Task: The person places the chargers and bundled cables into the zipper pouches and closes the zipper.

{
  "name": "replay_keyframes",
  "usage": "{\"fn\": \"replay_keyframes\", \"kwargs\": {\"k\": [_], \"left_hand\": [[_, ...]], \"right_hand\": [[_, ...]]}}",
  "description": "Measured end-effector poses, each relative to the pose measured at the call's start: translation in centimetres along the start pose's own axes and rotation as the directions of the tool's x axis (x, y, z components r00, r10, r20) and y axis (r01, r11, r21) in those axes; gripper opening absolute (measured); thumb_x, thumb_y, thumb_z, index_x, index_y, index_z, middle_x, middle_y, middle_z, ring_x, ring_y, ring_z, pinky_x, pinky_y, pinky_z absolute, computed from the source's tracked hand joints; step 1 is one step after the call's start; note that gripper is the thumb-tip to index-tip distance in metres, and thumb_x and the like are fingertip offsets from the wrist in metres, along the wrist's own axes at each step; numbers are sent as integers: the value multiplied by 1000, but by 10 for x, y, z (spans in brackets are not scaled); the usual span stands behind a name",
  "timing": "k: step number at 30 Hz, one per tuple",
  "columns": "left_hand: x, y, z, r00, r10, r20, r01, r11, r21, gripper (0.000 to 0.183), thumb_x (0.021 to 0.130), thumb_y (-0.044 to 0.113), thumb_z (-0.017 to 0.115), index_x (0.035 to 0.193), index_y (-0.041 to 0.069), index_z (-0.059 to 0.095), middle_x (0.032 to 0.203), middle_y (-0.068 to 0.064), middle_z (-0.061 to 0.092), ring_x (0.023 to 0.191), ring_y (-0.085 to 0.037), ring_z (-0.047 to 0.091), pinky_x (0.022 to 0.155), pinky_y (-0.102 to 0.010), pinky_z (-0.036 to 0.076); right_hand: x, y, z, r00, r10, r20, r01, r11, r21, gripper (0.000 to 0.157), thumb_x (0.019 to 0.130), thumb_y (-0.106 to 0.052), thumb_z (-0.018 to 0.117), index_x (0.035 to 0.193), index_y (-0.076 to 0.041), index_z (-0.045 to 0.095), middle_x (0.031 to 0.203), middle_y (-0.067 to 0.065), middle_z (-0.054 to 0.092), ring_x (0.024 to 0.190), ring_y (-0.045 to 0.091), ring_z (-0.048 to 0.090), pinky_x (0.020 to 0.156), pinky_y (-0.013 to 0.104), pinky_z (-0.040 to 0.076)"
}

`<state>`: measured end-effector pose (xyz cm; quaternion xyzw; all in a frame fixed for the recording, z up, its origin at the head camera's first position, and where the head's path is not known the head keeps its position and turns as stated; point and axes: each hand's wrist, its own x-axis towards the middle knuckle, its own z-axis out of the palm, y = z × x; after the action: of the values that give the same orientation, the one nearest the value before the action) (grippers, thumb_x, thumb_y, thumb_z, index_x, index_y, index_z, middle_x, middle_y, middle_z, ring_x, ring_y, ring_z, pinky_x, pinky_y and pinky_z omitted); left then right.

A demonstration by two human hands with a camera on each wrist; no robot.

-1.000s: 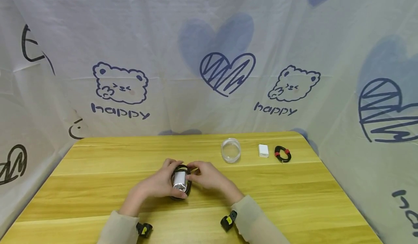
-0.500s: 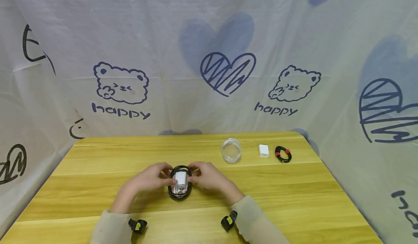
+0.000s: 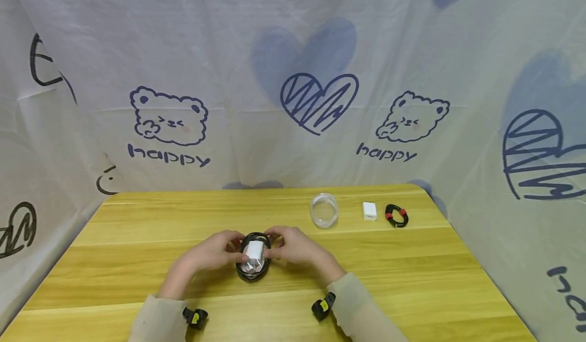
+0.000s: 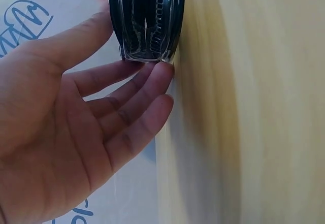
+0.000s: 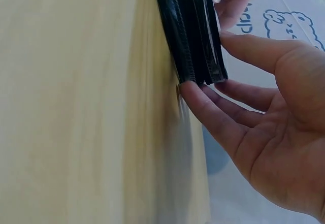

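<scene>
Both hands hold a round black-rimmed zip case (image 3: pixel 247 276) low over the table, near its middle. Zipper teeth run along its glossy rim in both wrist views. A white charger block (image 3: pixel 254 249) shows at the case's centre, with shiny clear plastic just below it. My left hand (image 3: pixel 206 253) grips the left side, thumb toward the block and fingertips under the rim (image 4: pixel 147 21) in the left wrist view. From the right, my right hand (image 3: pixel 299 248) pinches the opposite side, its fingers supporting the edge (image 5: pixel 190 31) in the right wrist view.
Toward the back right of the wooden table (image 3: pixel 137 215) stand a clear round container (image 3: pixel 323 211), another white charger block (image 3: pixel 369 211) and a black coiled cable (image 3: pixel 397 216) with red ties. A printed cloth (image 3: pixel 238 52) hangs behind the table.
A second ago my left hand reached across the case's front edge; it has since drawn back to the left side. The right hand stays nearly still. The case has barely shifted.
</scene>
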<state>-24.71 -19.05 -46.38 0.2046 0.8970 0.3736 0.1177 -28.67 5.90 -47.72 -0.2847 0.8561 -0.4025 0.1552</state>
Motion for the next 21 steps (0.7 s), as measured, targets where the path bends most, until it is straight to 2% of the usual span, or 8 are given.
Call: {"fn": "replay_keyframes", "kwargs": {"k": [4,10,17,21], "left_hand": [[2,1,2,1000,21,15,-21,1000,3,53,94,21,79,133,-9,61,104,-8,70,96,-21,66,87,-41,58],[4,6,5,1000,18,12,-18,1000,16,52,95,19,78,138,-5,60,119,-12,67,103,-23,66,90,-42,58],[7,6,11,998,56,7,-56,998,6,48,96,11,75,139,-4,60,128,-16,64,100,-21,68,82,-31,59],[8,8,13,997,72,-6,-72,997,14,46,95,6,74,138,-5,60,129,-18,64,99,-22,68,81,-29,58]], "right_hand": [[1,1,-3,1000,-10,-21,10,1000,-10,43,95,-22,78,132,-4,67,122,10,72,102,20,70,85,31,57],[2,2,-3,998,-34,-61,34,999,-4,38,98,-18,73,131,1,67,126,13,70,106,25,70,91,37,58],[1,4,-5,998,-33,-56,32,999,-17,37,100,-18,71,133,-1,67,129,12,70,110,28,70,92,37,59],[1,4,-6,998,-42,-46,41,999,-24,36,98,-16,72,131,0,68,125,12,72,107,26,71,91,38,58]]}}
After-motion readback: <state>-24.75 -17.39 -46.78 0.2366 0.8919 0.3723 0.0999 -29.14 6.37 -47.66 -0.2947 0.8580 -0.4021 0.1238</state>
